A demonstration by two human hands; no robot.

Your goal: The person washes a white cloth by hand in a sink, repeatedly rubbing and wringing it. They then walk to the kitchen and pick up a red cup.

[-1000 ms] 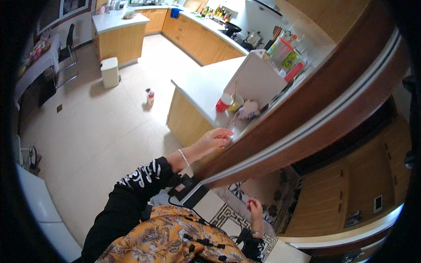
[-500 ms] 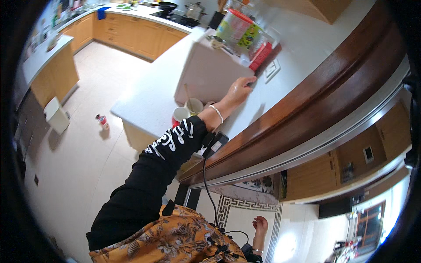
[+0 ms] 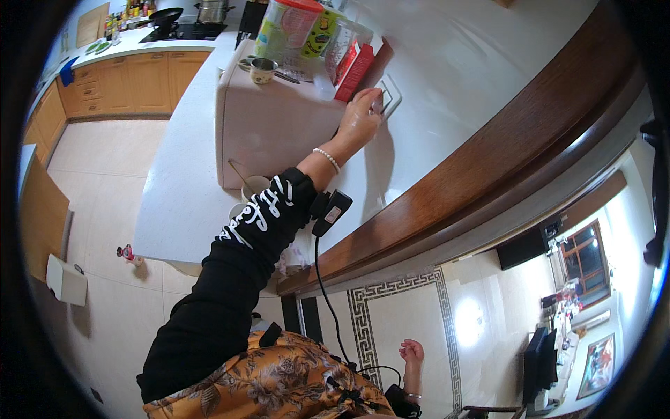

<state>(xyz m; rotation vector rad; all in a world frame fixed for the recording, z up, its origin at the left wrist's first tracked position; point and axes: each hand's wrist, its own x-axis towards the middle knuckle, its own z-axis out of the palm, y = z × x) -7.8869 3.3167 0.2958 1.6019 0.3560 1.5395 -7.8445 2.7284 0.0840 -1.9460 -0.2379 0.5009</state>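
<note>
My left hand (image 3: 361, 119), with a beaded bracelet at the wrist, reaches up to a white wall switch (image 3: 393, 100). Its fingers are curled together, the fingertips at the plate's left edge; whether they press it I cannot tell. Nothing shows in this hand. Just left of it stands a pale box-shaped appliance (image 3: 276, 126). On its top are a red carton (image 3: 354, 71), a clear tub with a red lid (image 3: 286, 31) and a small metal cup (image 3: 264, 70). Low at the right, my right hand (image 3: 412, 350) hangs empty, fingers loosely bent and apart.
Two cups, one of them a mug (image 3: 255, 186) with a stick in it, stand by my left forearm on the white counter (image 3: 178, 167). A dark wooden door frame (image 3: 447, 185) runs close on the right. On the floor are a white bin (image 3: 67, 281) and a small bottle (image 3: 129, 255).
My left hand has moved up to the wall switch from just below it. The view has turned, so the counter and kitchen sit farther left. My right hand still hangs low.
</note>
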